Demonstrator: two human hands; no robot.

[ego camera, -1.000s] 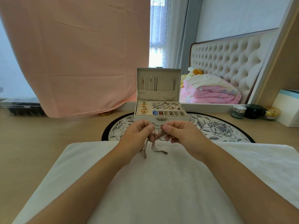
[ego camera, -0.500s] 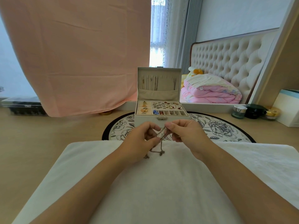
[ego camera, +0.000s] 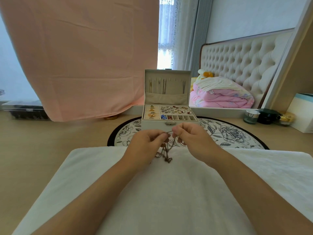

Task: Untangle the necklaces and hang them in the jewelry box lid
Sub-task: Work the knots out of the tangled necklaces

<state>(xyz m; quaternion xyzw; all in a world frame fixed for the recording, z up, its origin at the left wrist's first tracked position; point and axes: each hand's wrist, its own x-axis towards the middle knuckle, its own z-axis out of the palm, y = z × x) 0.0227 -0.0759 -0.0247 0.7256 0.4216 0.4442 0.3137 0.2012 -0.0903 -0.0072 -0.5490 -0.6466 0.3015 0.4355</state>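
A tangle of thin metal necklaces (ego camera: 166, 152) hangs between my two hands, its lower end resting on the white towel (ego camera: 169, 192). My left hand (ego camera: 145, 143) pinches one part of the chain. My right hand (ego camera: 194, 138) pinches another part, with a short taut stretch between the thumbs. Just beyond them stands the beige jewelry box (ego camera: 169, 123), open. Its upright lid (ego camera: 167, 77) has several chains hanging from hooks above a pocket. The tray below holds rings and earrings.
The box stands on a round floral mat (ego camera: 228, 133) on a wooden tabletop. A pink cloth (ego camera: 81, 56) hangs at the back left. Small jars (ego camera: 264, 116) and a white box (ego camera: 303, 112) sit at the right. A mirror behind shows a bed.
Both hands have lifted slightly and drawn closer to the box. A short length of chain is now pulled taut between the thumbs, and the hanging tangle has shifted right.
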